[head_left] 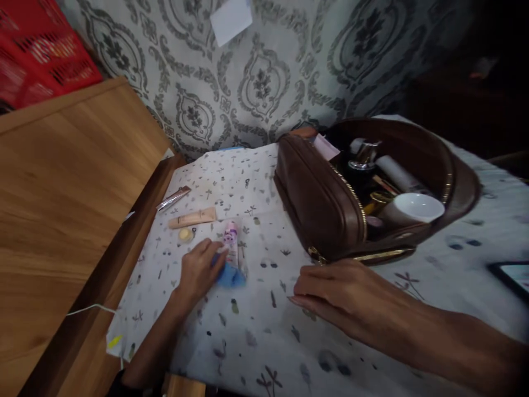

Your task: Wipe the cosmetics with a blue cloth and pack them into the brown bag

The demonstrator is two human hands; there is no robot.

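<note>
My left hand [200, 270] rests on a white patterned cloth [264, 331], its fingers curled onto a blue item [232, 275] beside a small clear packet with a pink label [231, 237]. My right hand [330, 289] lies flat on the cloth with fingers stretched out and nothing in it, just in front of an open brown leather pouch [322, 204]. Inside the pouch are a white cup [413, 208], a white tube [397, 173], a chrome-capped bottle [363, 156] and gold scissors [382, 197].
A beige tube [192, 218], a silver stick [173, 198] and a small yellow round item [185, 235] lie left of the packet. A wooden cabinet [61, 182] stands at the left, a red crate [37, 49] behind it. A screen's corner [512, 275] shows at the right edge.
</note>
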